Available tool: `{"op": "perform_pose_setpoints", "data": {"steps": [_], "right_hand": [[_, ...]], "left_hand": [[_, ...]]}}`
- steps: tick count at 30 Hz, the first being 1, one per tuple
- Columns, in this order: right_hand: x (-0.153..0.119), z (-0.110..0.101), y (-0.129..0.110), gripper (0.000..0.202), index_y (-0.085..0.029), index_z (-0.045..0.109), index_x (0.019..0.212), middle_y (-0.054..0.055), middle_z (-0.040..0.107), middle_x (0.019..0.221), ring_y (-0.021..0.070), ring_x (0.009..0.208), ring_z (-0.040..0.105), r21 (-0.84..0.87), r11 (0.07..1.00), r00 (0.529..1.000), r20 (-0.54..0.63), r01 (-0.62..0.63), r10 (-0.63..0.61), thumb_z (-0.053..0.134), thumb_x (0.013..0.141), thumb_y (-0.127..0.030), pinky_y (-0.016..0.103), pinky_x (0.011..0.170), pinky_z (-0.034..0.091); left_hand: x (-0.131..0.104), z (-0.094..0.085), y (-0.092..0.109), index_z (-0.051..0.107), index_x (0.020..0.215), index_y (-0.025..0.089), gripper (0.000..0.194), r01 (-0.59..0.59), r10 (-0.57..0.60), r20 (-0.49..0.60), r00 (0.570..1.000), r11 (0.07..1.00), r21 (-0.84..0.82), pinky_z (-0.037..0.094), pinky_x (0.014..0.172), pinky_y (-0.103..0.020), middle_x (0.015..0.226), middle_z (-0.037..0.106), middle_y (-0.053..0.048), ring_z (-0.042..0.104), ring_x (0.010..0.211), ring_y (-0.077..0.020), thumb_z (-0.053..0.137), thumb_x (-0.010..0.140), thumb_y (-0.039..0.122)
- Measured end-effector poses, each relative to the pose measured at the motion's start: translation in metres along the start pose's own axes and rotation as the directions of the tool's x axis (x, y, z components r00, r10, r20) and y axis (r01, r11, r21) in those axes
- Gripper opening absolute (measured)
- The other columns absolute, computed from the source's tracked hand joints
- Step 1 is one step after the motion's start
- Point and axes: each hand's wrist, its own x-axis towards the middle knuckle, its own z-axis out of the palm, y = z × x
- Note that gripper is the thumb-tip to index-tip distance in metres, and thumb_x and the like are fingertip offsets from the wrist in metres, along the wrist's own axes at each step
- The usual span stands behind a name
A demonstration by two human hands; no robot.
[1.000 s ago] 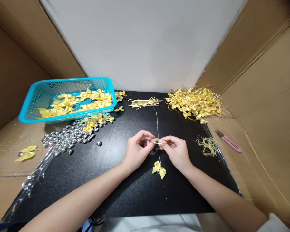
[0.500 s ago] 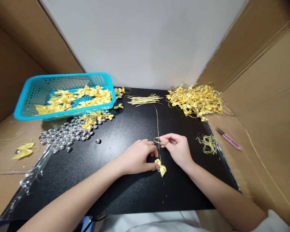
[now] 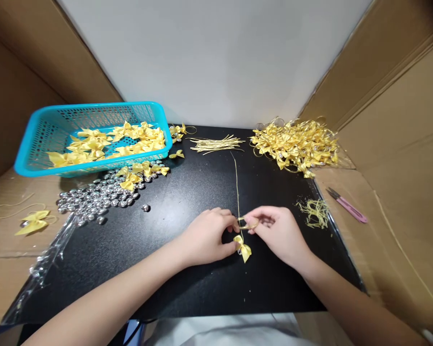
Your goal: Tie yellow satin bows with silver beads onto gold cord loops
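Observation:
A yellow ribbon bow (image 3: 245, 251) with a small silver bead lies on the black table near its front. A thin gold cord (image 3: 236, 185) runs from the bow up toward the back. My left hand (image 3: 214, 235) rests beside the bow, its thumb on the bow's left edge and its fingers curled by the cord. A loop of gold cord (image 3: 250, 227) is pinched between the thumb and index finger of my right hand (image 3: 276, 230), just above the bow. The loop's left side reaches my left fingertips.
At the left are a turquoise basket (image 3: 94, 168) of bows, silver beads (image 3: 90, 199) and loose bows (image 3: 132, 180). Cut cords (image 3: 216, 143) lie at the back; finished bows (image 3: 296, 146), cord scraps (image 3: 315, 213) and pink snips (image 3: 350, 209) are at the right. Cardboard walls (image 3: 400, 120) flank the table.
My right hand has moved slightly down and right with the loop, which now sits lower, closer to the bow and my left fingertips. The whole view has shifted a little.

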Motion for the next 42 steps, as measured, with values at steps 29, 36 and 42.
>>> {"op": "perform_pose_setpoints", "data": {"steps": [29,36,42], "right_hand": [[-0.001,0.012,0.007,0.021,-0.018,0.075,0.069,0.011,0.071,0.109,0.0218,0.096,0.071,0.238,0.971,0.997,-0.075,0.001,0.017,0.078,0.070,-0.038,0.030,0.082,0.061],[0.011,0.015,0.010,0.016,-0.017,0.073,0.068,0.010,0.073,0.088,0.0194,0.082,0.072,0.144,0.987,0.994,-0.094,0.074,-0.061,0.074,0.075,-0.031,0.029,0.074,0.062],[0.010,0.017,0.012,0.013,-0.017,0.072,0.068,0.008,0.071,0.081,0.0169,0.074,0.070,0.038,0.988,0.983,-0.117,0.150,-0.145,0.068,0.079,-0.023,0.026,0.066,0.061]], "left_hand": [[-0.004,0.031,-0.006,0.057,0.085,0.018,0.012,-0.073,-0.302,-0.395,0.868,0.708,-0.702,0.049,0.060,-0.022,0.073,0.064,0.000,0.062,0.066,-0.0122,0.066,0.084,0.026],[0.004,0.034,-0.012,0.064,0.083,0.017,0.007,-0.125,-0.311,-0.438,0.843,0.679,-0.723,0.050,0.058,-0.020,0.073,0.066,-0.002,0.061,0.064,-0.0110,0.067,0.083,0.023],[0.003,0.036,-0.012,0.066,0.086,0.017,0.010,-0.122,-0.315,-0.466,0.827,0.709,-0.695,0.051,0.060,-0.020,0.075,0.067,-0.001,0.061,0.065,-0.0109,0.072,0.078,0.019]]}}
